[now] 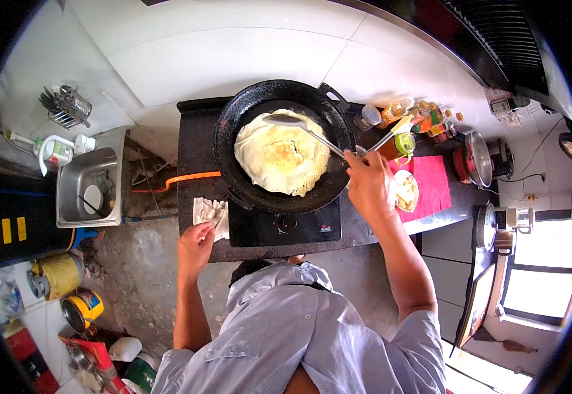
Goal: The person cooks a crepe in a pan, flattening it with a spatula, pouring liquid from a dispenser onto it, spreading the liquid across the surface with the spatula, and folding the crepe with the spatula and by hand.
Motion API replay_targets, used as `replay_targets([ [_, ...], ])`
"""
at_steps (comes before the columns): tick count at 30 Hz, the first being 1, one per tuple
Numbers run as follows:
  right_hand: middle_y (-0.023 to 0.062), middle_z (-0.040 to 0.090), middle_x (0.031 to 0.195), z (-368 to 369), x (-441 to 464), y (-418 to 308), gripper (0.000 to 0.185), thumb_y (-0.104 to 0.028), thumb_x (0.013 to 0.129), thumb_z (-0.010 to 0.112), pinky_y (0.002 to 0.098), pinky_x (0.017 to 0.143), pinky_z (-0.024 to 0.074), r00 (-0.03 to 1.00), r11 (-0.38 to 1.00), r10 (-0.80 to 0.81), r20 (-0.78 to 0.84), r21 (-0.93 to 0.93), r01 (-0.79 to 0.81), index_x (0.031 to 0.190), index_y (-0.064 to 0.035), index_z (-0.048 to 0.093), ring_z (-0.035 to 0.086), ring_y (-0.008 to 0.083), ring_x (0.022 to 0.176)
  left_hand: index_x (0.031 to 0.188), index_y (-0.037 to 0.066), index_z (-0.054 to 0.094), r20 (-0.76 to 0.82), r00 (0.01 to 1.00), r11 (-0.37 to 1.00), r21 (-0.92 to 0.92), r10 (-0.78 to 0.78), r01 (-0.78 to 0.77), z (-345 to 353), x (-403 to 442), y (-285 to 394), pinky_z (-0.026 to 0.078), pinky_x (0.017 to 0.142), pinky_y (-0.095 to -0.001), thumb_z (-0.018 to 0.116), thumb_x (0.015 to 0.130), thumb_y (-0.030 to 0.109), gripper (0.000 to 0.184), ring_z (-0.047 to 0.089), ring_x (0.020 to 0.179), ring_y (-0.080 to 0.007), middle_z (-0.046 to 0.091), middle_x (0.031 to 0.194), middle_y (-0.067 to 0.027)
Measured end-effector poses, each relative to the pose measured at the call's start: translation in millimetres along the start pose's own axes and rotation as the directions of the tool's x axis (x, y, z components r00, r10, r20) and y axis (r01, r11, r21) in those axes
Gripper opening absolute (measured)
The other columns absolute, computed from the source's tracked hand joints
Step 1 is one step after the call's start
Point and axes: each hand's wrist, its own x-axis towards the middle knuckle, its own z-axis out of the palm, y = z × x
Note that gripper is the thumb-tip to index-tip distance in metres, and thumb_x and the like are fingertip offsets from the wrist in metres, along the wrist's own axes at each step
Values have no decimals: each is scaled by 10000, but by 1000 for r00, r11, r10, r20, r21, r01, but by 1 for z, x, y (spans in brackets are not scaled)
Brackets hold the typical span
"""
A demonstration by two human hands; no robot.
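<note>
In the head view, a black wok (pixel 233 108) sits on the stove (pixel 319 226). A broad, pale yellow flatbread-like egg pancake (pixel 266 157) with browned patches lies in it. My right hand (pixel 370 180) is closed round the handle of a metal spatula (pixel 322 139). The spatula's blade rests at the far edge of the pancake. At the counter's near edge, my left hand (pixel 195 243) has its fingers bent together at the near edge of a pale folded cloth (pixel 211 215). The cloth lies left of the stove's control panel.
Right of the wok stand several bottles and jars (pixel 424 121) and a green-lidded jar (pixel 403 146). A plate of food (pixel 404 190) rests on a red cloth (pixel 434 187). Further right is a lidded pot (pixel 476 157). An orange hose (pixel 181 177) runs left towards the sink (pixel 69 197).
</note>
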Motion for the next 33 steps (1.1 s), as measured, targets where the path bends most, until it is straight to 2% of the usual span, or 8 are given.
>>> replay_targets([
  [3, 200, 697, 994, 8, -5, 1, 304, -171, 894, 735, 482, 802, 560, 985, 913, 91, 146, 384, -141, 1193, -121, 760, 687, 401, 916, 1137, 3, 744, -3, 1000, 1000, -26, 2, -2, 2, 1, -3, 583, 845, -288, 753, 953, 87, 202, 735, 951, -145, 770, 1053, -100],
  [4, 243, 722, 964, 5, -4, 0, 319, -196, 908, 723, 486, 833, 552, 976, 885, 114, 185, 428, -184, 1207, -86, 741, 695, 433, 912, 1135, 3, 744, -3, 1000, 1000, -29, 8, -8, 3, 1, -4, 583, 844, -287, 754, 952, 87, 202, 734, 949, -143, 770, 1050, -97],
  [7, 246, 737, 980, -2, 4, -4, 312, -201, 929, 707, 469, 840, 558, 954, 852, 143, 263, 459, -254, 1209, -66, 735, 708, 422, 928, 1137, -2, 740, 7, 1000, 1000, -17, 11, -11, 4, 2, -4, 582, 839, -283, 753, 951, 84, 205, 732, 942, -138, 771, 1038, -92],
  [10, 253, 740, 1002, 14, 12, 1, 316, -225, 954, 680, 469, 862, 557, 864, 737, 191, 465, 514, -440, 1210, -47, 726, 713, 419, 961, 1140, -6, 737, 23, 1000, 1000, 27, 6, -7, 4, 2, 0, 582, 836, -280, 748, 953, 77, 205, 731, 940, -135, 771, 1031, -89],
  [16, 258, 736, 1036, 29, 26, -3, 345, -293, 985, 625, 488, 883, 548, 916, 924, 89, 390, 311, -222, 1224, -62, 718, 704, 438, 1005, 1141, -7, 738, 30, 1000, 1000, 12, 0, -1, 9, 1, -18, 578, 830, -276, 743, 953, 60, 200, 727, 940, -135, 770, 1036, -86],
  [22, 260, 733, 1026, 30, 14, 11, 344, -294, 985, 625, 488, 860, 553, 900, 817, 178, 399, 450, -361, 1223, -61, 712, 708, 433, 981, 1122, 2, 747, -22, 1000, 994, -110, 5, -8, 8, -4, -31, 572, 791, -292, 767, 923, 83, 216, 734, 885, -159, 772, 1006, -121],
  [28, 230, 740, 930, -34, -25, 14, 304, -233, 972, 663, 450, 770, 570, 780, 780, 249, 574, 358, -513, 1216, -58, 715, 726, 411, 860, 1111, -6, 745, -33, 998, 990, -136, -48, 43, 2, -7, -44, 565, 797, -288, 763, 926, 79, 204, 722, 871, -152, 762, 998, -118],
  [33, 230, 740, 911, -14, -56, 39, 278, -199, 971, 673, 453, 762, 565, 841, 810, 257, 476, 368, -456, 1196, -44, 722, 733, 401, 860, 1108, 5, 751, -15, 999, 999, -31, -45, 44, 3, -5, -32, 569, 798, -291, 773, 920, 109, 215, 729, 878, -163, 763, 1007, -124],
])
